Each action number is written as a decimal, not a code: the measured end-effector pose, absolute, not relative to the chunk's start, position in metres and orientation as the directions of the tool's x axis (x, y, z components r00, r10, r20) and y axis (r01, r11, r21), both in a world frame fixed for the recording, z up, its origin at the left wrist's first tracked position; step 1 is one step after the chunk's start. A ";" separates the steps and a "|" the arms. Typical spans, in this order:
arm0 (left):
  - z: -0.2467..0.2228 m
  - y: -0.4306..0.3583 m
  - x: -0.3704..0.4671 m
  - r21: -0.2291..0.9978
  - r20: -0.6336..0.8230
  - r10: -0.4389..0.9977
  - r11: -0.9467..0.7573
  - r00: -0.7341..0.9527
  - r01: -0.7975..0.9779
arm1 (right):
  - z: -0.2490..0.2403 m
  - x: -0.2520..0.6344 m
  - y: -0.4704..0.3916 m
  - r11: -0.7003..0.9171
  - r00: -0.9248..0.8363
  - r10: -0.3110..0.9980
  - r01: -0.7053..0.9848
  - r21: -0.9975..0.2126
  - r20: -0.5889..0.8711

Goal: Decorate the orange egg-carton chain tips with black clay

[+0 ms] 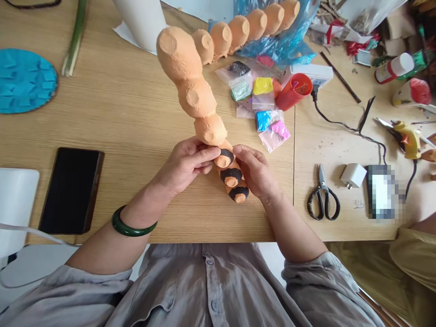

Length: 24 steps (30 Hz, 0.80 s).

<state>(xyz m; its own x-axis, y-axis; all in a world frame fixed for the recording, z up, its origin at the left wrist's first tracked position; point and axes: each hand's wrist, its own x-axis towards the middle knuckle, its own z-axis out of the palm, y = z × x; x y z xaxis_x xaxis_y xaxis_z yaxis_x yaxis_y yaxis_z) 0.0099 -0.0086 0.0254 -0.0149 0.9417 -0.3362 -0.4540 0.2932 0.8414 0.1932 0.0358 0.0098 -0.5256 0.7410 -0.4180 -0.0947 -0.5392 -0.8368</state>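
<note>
An orange egg-carton strip (197, 97), a row of bumpy cups, slants from the upper left down toward me. Its three nearest cups carry black patches (230, 175) around their orange tips. My left hand (190, 161), with a dark green bangle on the forearm, grips the strip from the left, thumb on the nearest-but-two cup. From the other side my right hand (254, 168) pinches the edge of the same cup, fingers curled; whether a bit of black material is under the fingertips is hidden. Behind lies a second orange egg-carton strip (239, 34) on blue plastic.
Small bags of coloured clay (263, 86) lie beyond my right hand, beside a red cup (294, 92) and a power strip (308, 75). Scissors (323, 195) and a white adapter (353, 175) are at right. A dark phone (72, 190) lies left. Another person sits at far right.
</note>
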 end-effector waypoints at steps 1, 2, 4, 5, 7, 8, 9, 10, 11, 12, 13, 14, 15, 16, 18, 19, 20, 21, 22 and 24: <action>0.026 -0.008 0.010 0.844 -0.326 0.945 0.282 -0.017 -0.456 | 0.008 0.193 0.036 -0.546 -0.534 0.735 -0.099 -0.832 -0.418; 0.025 -0.009 0.011 0.843 -0.318 0.948 0.275 -0.016 -0.462 | 0.007 0.193 0.037 -0.558 -0.546 0.724 -0.105 -0.823 -0.421; 0.024 -0.009 0.011 0.825 -0.325 0.946 0.289 0.011 -0.485 | 0.004 0.194 0.038 -0.598 -0.573 0.694 -0.123 -0.792 -0.436; 0.023 -0.010 0.010 0.809 -0.336 0.941 0.307 0.033 -0.501 | 0.003 0.195 0.039 -0.618 -0.583 0.683 -0.140 -0.773 -0.441; 0.022 -0.011 0.009 0.772 -0.358 0.930 0.341 0.077 -0.536 | 0.001 0.196 0.042 -0.645 -0.597 0.670 -0.174 -0.744 -0.441; 0.021 -0.011 0.008 0.757 -0.363 0.927 0.352 0.094 -0.550 | 0.000 0.196 0.043 -0.649 -0.605 0.666 -0.181 -0.739 -0.437; 0.021 -0.012 0.007 0.748 -0.363 0.926 0.358 0.107 -0.560 | -0.001 0.196 0.045 -0.651 -0.613 0.661 -0.180 -0.738 -0.433; 0.022 -0.012 0.006 0.743 -0.362 0.925 0.362 0.116 -0.563 | -0.001 0.197 0.045 -0.652 -0.619 0.656 -0.177 -0.737 -0.432; 0.022 -0.012 0.005 0.743 -0.361 0.924 0.368 0.128 -0.559 | -0.002 0.196 0.046 -0.657 -0.623 0.650 -0.175 -0.733 -0.434; 0.022 -0.012 0.005 0.745 -0.362 0.922 0.376 0.140 -0.551 | -0.002 0.196 0.046 -0.666 -0.625 0.645 -0.176 -0.725 -0.440; 0.023 -0.012 0.004 0.747 -0.364 0.919 0.385 0.150 -0.542 | -0.003 0.195 0.046 -0.677 -0.627 0.638 -0.181 -0.714 -0.446; 0.024 -0.012 0.004 0.752 -0.367 0.917 0.391 0.155 -0.531 | -0.003 0.195 0.046 -0.689 -0.629 0.632 -0.187 -0.701 -0.453; 0.024 -0.012 0.004 0.759 -0.371 0.916 0.395 0.155 -0.518 | -0.003 0.194 0.046 -0.698 -0.631 0.626 -0.191 -0.690 -0.459; 0.024 -0.011 0.005 0.768 -0.373 0.916 0.396 0.151 -0.504 | -0.003 0.194 0.045 -0.704 -0.632 0.621 -0.191 -0.684 -0.463; 0.024 -0.011 0.006 0.794 -0.362 0.922 0.383 0.139 -0.472 | -0.004 0.193 0.044 -0.708 -0.639 0.609 -0.173 -0.685 -0.469; 0.023 -0.011 0.006 0.810 -0.346 0.929 0.367 0.131 -0.458 | -0.004 0.193 0.044 -0.706 -0.643 0.605 -0.162 -0.689 -0.469; 0.023 -0.011 0.007 0.825 -0.327 0.937 0.347 0.124 -0.447 | -0.005 0.192 0.043 -0.703 -0.647 0.602 -0.153 -0.694 -0.468; 0.022 -0.012 0.008 0.837 -0.308 0.945 0.326 0.114 -0.439 | -0.006 0.192 0.043 -0.700 -0.651 0.600 -0.145 -0.699 -0.466; 0.021 -0.012 0.008 0.849 -0.293 0.951 0.306 0.100 -0.431 | -0.007 0.192 0.043 -0.699 -0.654 0.597 -0.139 -0.702 -0.465; 0.019 -0.012 0.009 0.866 -0.284 0.957 0.284 0.062 -0.412 | -0.009 0.191 0.042 -0.699 -0.661 0.589 -0.129 -0.703 -0.464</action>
<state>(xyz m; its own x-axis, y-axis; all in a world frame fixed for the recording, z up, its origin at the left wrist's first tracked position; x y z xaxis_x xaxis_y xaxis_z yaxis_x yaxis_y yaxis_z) 0.0093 -0.0124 0.0190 0.0615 0.9568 -0.2843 -0.4121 0.2838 0.8658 0.1908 0.0423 -0.0087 -0.6614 0.5891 -0.4643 -0.1294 -0.6993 -0.7030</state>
